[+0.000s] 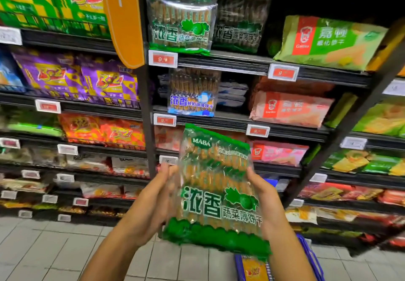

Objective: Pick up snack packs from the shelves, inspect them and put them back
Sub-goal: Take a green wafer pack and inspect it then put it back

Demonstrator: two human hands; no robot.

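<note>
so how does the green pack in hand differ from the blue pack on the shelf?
The green pack is held in both hands and tilted; the blue pack stands upright on the shelf. The trim is green on one and blue on the other. Both are clear bags of biscuit sticks.

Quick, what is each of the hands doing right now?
Left hand: holds the left edge of the green biscuit pack, fingers curled behind it.
Right hand: grips the pack's right edge.

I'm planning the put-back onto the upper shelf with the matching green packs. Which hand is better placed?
Left, probably. The left hand grips the green pack on the side nearer the matching packs; the right hand holds the far edge.
</note>
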